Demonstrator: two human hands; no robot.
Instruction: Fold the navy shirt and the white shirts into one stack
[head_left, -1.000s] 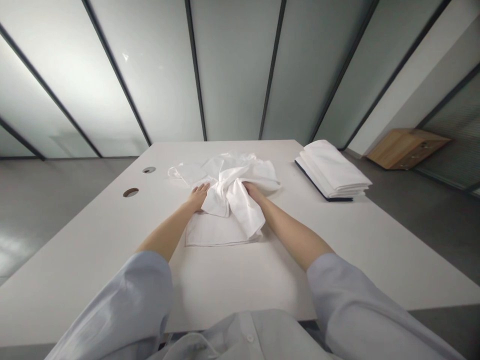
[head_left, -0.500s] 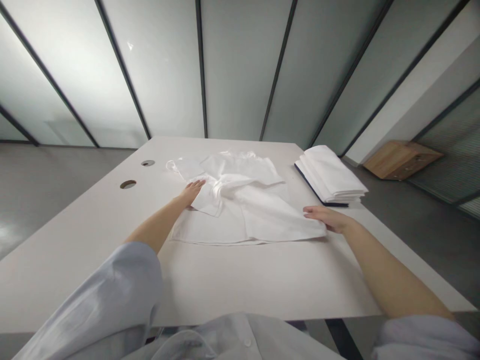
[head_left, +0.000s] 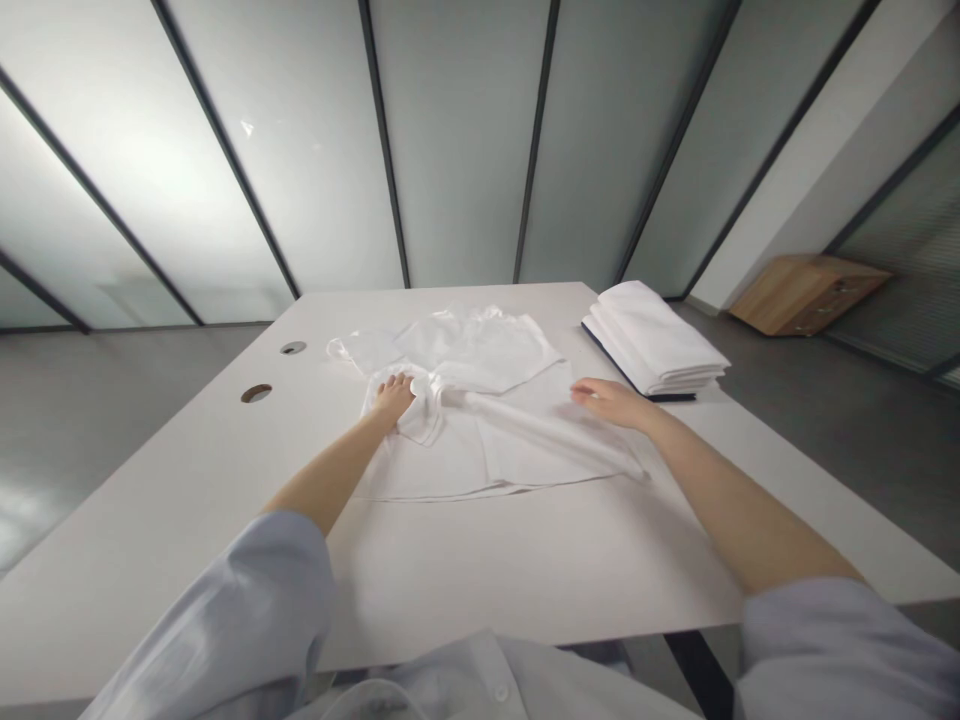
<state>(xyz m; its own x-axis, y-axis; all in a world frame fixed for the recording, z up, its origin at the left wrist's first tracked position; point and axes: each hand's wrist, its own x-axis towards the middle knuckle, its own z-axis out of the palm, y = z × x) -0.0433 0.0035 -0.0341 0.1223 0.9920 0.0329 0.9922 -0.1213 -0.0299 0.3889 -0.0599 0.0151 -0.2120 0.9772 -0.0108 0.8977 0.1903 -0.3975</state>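
Note:
A crumpled white cloth garment [head_left: 517,430] lies spread on the table, bunched into folds at its middle, with its lower edge toward me. On its far left side a thin, see-through white part [head_left: 367,345] with a loop sticks out. My left hand [head_left: 394,398] lies on the garment's left side beside the bunched folds, fingers spread. Over the garment's right part is my right hand [head_left: 611,400], its fingers stretched out and held close together. Whether the right fingertips touch the cloth is hard to make out.
A stack of folded white cloths [head_left: 656,340] with a dark blue layer underneath sits at the table's right edge. The white table [head_left: 525,570] has two round holes at left. Beyond stand frosted glass panels [head_left: 457,150] and a wooden cabinet [head_left: 806,295].
My right hand has left the garment's lower right corner and moved up and left over the cloth. My left hand has shifted slightly right, onto the folds. The view has tilted a little.

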